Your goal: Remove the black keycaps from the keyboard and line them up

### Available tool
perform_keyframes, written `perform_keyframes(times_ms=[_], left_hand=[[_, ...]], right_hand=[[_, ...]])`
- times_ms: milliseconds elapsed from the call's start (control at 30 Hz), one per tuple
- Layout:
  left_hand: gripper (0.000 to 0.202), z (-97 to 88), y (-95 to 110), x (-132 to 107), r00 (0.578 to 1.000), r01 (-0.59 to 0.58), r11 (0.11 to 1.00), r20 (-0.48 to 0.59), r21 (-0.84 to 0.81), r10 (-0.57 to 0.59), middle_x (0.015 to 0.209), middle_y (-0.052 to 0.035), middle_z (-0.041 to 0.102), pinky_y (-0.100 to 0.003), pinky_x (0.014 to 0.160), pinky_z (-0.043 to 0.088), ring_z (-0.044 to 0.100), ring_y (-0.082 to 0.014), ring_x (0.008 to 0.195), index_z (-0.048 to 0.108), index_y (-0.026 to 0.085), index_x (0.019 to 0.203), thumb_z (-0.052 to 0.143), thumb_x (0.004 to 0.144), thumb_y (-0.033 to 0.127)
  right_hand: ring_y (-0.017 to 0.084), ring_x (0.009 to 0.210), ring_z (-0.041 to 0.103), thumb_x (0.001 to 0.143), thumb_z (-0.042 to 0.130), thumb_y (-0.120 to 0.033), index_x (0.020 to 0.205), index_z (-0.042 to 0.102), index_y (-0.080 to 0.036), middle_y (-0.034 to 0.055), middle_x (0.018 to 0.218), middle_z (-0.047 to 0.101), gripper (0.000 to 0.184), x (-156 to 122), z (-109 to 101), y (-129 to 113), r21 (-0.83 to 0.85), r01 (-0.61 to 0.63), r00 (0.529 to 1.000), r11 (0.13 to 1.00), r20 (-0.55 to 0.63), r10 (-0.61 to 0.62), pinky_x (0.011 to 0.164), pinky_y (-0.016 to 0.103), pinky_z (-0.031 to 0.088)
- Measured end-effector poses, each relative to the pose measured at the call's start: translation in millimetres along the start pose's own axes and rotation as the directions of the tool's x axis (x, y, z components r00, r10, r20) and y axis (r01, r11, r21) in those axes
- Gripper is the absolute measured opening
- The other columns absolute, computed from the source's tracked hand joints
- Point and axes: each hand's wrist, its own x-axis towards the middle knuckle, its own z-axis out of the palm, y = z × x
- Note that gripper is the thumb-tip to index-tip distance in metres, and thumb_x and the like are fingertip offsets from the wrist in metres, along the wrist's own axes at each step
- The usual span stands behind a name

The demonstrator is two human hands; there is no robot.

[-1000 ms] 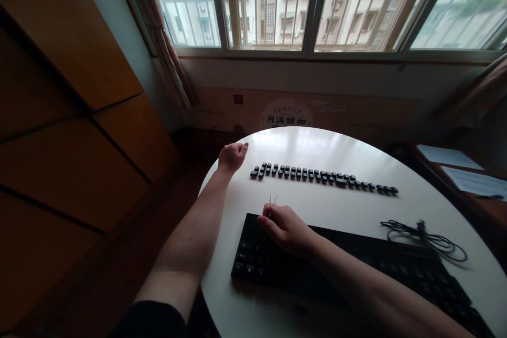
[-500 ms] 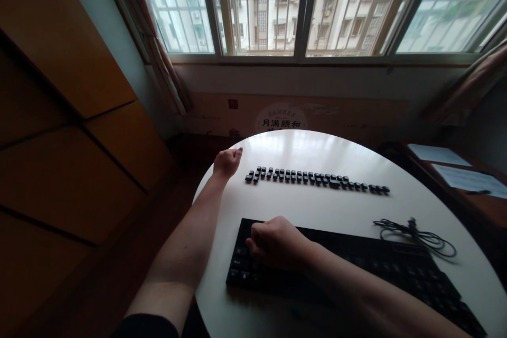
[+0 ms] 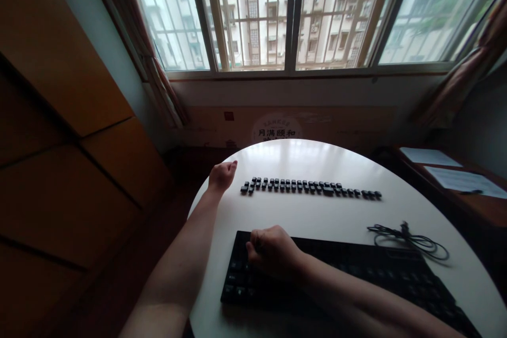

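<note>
A black keyboard (image 3: pixel 356 254) lies on the round white table, with keys showing at its left end and along its right side. My right hand (image 3: pixel 274 251) is over its upper left part, fingers curled closed. What those fingers hold, if anything, is hidden, and the forearm covers much of the keyboard's middle. My left hand (image 3: pixel 222 175) rests as a closed fist by the table's far left edge, its inside out of sight. Just right of that fist, loose black keycaps (image 3: pixel 293 186) stretch across the table in uneven rows.
A bundled black cable (image 3: pixel 412 242) lies beyond the keyboard's right part. The white table (image 3: pixel 317 214) has a curved edge. At right, papers (image 3: pixel 463 179) and a dark pen lie on a brown surface. Orange-brown cabinets (image 3: pixel 106 179) stand left, and a barred window is ahead.
The whole view has tilted slightly, so the table and its contents appear lower and a little further left. Both hands keep about the same places relative to the keyboard and keycaps.
</note>
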Motion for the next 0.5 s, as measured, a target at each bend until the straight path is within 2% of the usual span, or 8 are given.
perform_keyframes(times_ms=[233, 300, 400, 500], left_hand=[[0.053, -1.4, -0.1, -0.1, 1.000, -0.005, 1.000, 0.003, -0.010, 0.005, 0.060, -0.0065, 0.062, -0.029, 0.057, 0.027, 0.056, -0.0200, 0.061, 0.056, 0.021, 0.056, 0.034, 0.096, 0.049], [0.053, -1.8, -0.1, 0.1, 1.000, -0.012, 1.000, 0.000, -0.015, 0.012, 0.060, -0.0064, 0.062, -0.029, 0.057, 0.027, 0.056, -0.0200, 0.061, 0.055, 0.021, 0.056, 0.034, 0.096, 0.048], [0.052, -2.3, 0.1, -0.2, 1.000, -0.026, 0.999, -0.003, -0.020, 0.025, 0.058, -0.0058, 0.060, -0.030, 0.057, 0.026, 0.055, -0.0195, 0.059, 0.054, 0.021, 0.055, 0.034, 0.096, 0.047], [0.051, -4.1, 3.9, -1.8, 0.998, -0.068, 0.997, 0.005, -0.026, 0.068, 0.056, -0.0043, 0.057, -0.029, 0.057, 0.027, 0.051, -0.0183, 0.058, 0.051, 0.021, 0.055, 0.035, 0.096, 0.046]], right_hand=[[0.010, 0.044, 0.039, 0.086, 0.055, -0.023, 0.062, 0.048, -0.022, -0.0052, 0.050, 0.045, 0.026, -0.1, -2.3, 0.7, 0.100, -0.023, 1.000, 0.995, -0.019, 0.025, 0.046, 0.022, 0.032], [0.010, 0.045, 0.038, 0.088, 0.054, -0.024, 0.062, 0.045, -0.022, -0.0054, 0.052, 0.043, 0.028, 0.6, -4.6, 0.4, 0.193, -0.078, 0.991, 0.978, -0.090, 0.097, 0.047, 0.022, 0.032], [0.010, 0.047, 0.037, 0.092, 0.049, -0.027, 0.063, 0.043, -0.022, -0.0057, 0.053, 0.041, 0.030, 2.5, -7.7, 0.8, 0.370, -0.162, 0.943, 0.915, -0.215, 0.254, 0.048, 0.023, 0.032], [0.010, 0.048, 0.037, 0.093, 0.049, -0.032, 0.066, 0.044, -0.022, -0.0060, 0.053, 0.040, 0.029, 5.1, -8.1, 4.4, 0.479, -0.196, 0.900, 0.855, -0.258, 0.351, 0.048, 0.023, 0.032]])
